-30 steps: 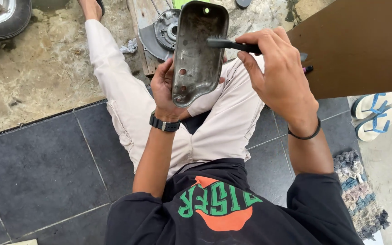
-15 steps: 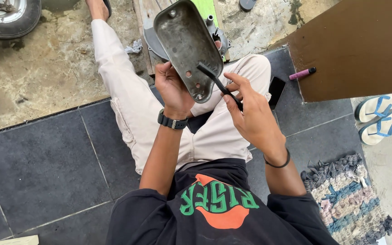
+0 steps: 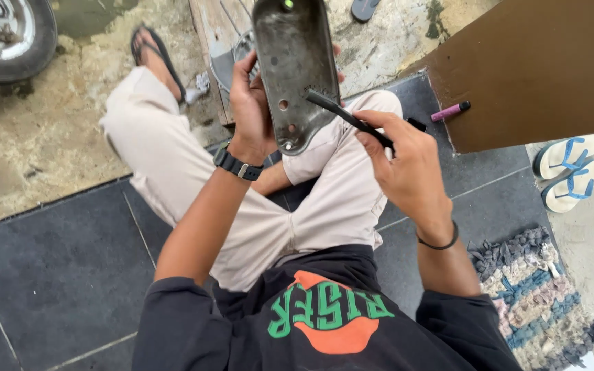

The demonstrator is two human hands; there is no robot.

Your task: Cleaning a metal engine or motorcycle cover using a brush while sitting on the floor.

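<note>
Gripping the grey cover (image 3: 295, 69) upright above the lap, the left hand (image 3: 250, 103) steadies it while the right hand (image 3: 403, 161) clasps a black tool (image 3: 348, 118) — tip touching the inner face near a hole. Scraping or prying seems underway; keeping the cover firm matters.

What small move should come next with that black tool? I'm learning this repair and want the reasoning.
Probably ease the tip of the black tool down to the lower hole. The right hand rests it across the grey metal cover, beside the hole, while the left hand steadies the cover.
</note>
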